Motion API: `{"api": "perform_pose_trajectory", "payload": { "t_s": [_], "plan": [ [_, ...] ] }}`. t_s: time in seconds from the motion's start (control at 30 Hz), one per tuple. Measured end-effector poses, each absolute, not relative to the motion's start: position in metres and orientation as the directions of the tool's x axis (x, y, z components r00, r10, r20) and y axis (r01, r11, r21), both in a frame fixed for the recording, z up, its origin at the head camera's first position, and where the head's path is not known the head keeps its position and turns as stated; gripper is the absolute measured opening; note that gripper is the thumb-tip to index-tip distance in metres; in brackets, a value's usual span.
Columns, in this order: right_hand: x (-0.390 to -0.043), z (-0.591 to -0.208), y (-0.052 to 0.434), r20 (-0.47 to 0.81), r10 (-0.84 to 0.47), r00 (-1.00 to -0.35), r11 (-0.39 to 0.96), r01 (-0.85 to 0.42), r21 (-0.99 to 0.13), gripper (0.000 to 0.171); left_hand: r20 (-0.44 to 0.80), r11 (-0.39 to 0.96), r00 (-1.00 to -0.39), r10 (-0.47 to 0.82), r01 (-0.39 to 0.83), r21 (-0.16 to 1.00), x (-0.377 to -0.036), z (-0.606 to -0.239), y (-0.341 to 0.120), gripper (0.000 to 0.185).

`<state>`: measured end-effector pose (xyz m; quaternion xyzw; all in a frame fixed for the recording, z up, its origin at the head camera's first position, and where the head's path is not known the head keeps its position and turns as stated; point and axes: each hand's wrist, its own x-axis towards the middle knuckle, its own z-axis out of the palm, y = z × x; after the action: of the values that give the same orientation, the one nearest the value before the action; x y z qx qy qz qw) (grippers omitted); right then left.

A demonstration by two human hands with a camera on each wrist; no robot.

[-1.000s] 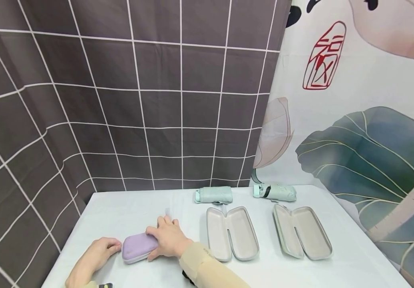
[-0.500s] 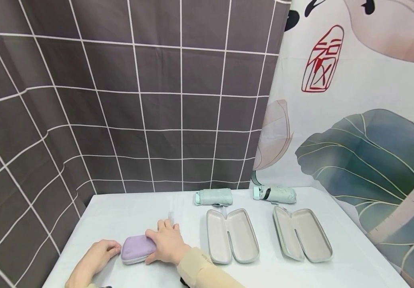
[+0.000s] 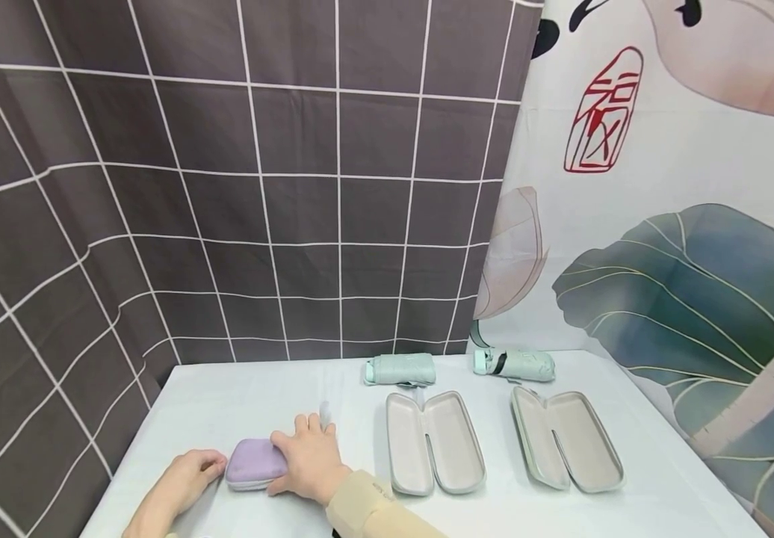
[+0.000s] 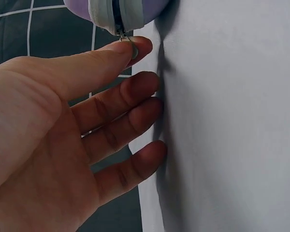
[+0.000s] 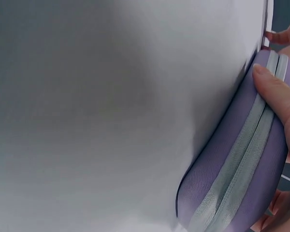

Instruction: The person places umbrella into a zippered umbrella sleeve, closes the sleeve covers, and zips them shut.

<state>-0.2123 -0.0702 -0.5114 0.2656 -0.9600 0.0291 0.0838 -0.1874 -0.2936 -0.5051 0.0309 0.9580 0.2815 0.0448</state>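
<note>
A purple zippered case (image 3: 252,463) lies at the left front of the table, its long pale zipper band (image 5: 246,154) facing the right wrist camera. My right hand (image 3: 309,457) grips the case's right part, thumb pressed on the zipper side and fingers on the far side. At the case's left end, my left hand (image 3: 185,478) pinches the small zipper pull (image 4: 135,50) between thumb and index finger. The other fingers of that hand are loosely bent beside the white cloth. In the right wrist view the zipper's two tapes run close together along the case.
Two pale cases, the middle one (image 3: 400,448) and the right one (image 3: 589,448), lie spread open on the table (image 3: 494,515). Behind them lie two folded mint umbrellas, one left (image 3: 400,369) and one right (image 3: 518,365). A dark checked curtain (image 3: 299,202) hangs behind.
The right hand and the purple case have shifted slightly left, with the hand covering a little more of the case. The left hand stays at the case's left end.
</note>
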Motion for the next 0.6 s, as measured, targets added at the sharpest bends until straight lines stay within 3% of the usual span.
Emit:
{"api": "perform_pose_trajectory", "payload": {
  "t_s": [0.6],
  "plan": [
    [-0.2, -0.511, -0.084, 0.204, -0.386, -0.9, 0.92, -0.392, 0.01, 0.067, -0.051, 0.82, -0.997, 0.062, 0.022, 0.571, -0.187, -0.509, -0.292, 0.011]
  ]
}}
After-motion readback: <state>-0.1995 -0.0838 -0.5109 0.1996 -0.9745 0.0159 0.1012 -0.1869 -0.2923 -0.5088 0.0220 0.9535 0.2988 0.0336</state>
